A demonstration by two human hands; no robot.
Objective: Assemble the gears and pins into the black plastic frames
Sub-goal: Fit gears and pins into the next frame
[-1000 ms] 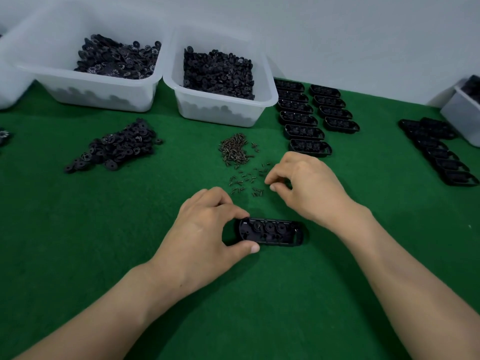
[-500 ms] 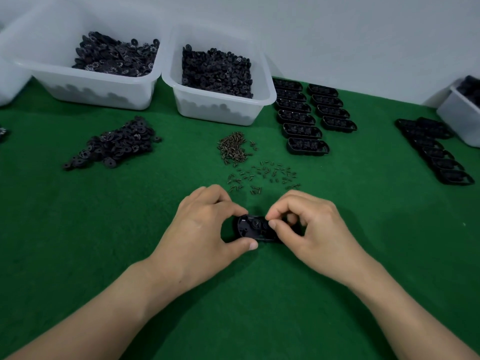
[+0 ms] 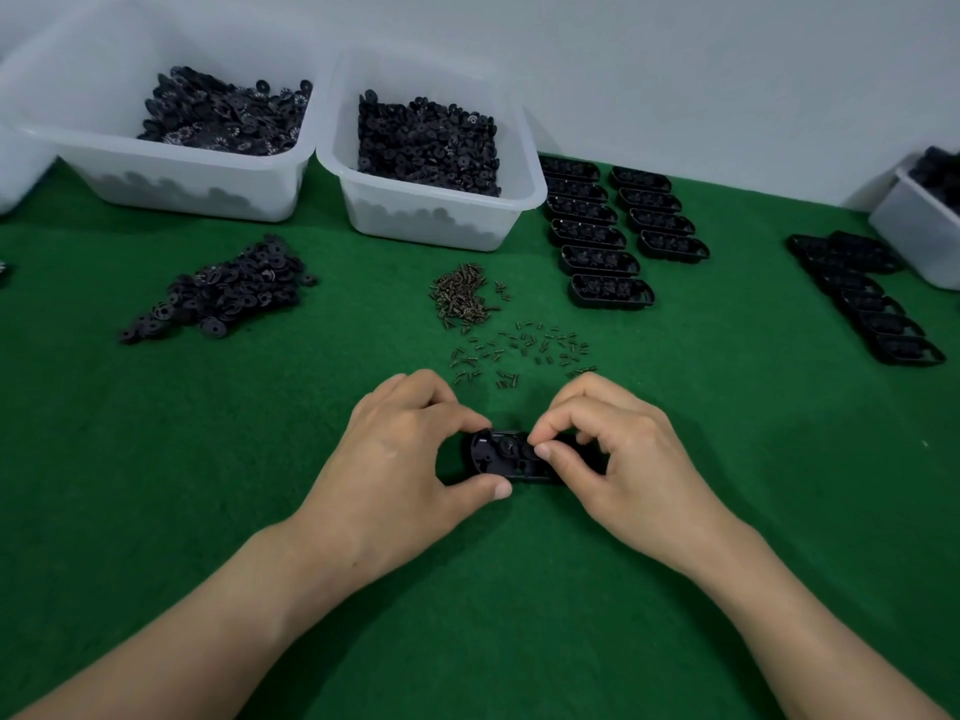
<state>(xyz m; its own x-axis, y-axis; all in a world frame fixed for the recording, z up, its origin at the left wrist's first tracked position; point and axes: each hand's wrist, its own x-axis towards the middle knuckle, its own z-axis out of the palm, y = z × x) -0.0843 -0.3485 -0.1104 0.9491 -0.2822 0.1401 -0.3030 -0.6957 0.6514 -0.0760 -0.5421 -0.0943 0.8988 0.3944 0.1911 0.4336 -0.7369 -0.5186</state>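
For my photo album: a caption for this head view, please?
Left hand steadies a black frame while right hand fits a pin.

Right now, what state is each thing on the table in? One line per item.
Left hand: gripping the near frame's left end.
Right hand: fingertips pinched over the frame's middle; any pin held is hidden.
Near frame: flat on the felt, gears seated.
Two bins: open, holding black gears.
Loose gears: heaped.
Pins: one heap, others scattered.
Frames in rows: lined up, untouched.
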